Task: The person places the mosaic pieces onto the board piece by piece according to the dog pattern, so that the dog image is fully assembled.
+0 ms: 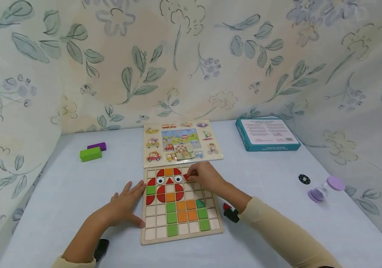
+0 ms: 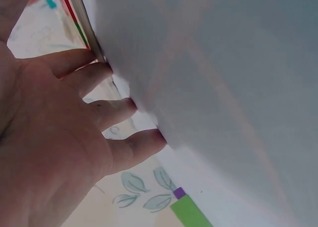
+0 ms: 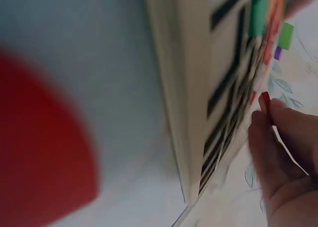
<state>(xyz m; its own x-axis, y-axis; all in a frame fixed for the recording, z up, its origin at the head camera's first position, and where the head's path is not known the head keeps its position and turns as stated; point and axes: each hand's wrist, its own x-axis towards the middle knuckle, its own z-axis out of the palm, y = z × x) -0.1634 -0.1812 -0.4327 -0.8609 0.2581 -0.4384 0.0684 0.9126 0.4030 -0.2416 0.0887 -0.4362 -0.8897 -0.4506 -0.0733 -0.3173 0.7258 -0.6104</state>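
A wooden grid board (image 1: 150, 234) lies on the table, partly filled with red, orange and green tiles and two eye pieces (image 1: 178, 179). Near its upper right, my right hand (image 1: 208, 178) pinches a small red tile (image 3: 265, 104) between thumb and fingertips, just beside the right eye piece. In the right wrist view the tile is seen edge-on, so its full shape is hidden. My left hand (image 1: 122, 206) rests at the board's left side with fingers spread, the thumb at the lower left edge. The left fingertips (image 2: 158, 137) reach down along the board's side in the left wrist view.
Behind the board lies a vehicle picture puzzle (image 1: 150, 143) with a small picture card (image 1: 184, 152). Green (image 1: 91, 154) and purple (image 1: 97, 146) blocks sit left. To the right are a teal box (image 1: 268, 134), a black chip (image 1: 304, 179) and a purple-ended sand timer (image 1: 317, 195).
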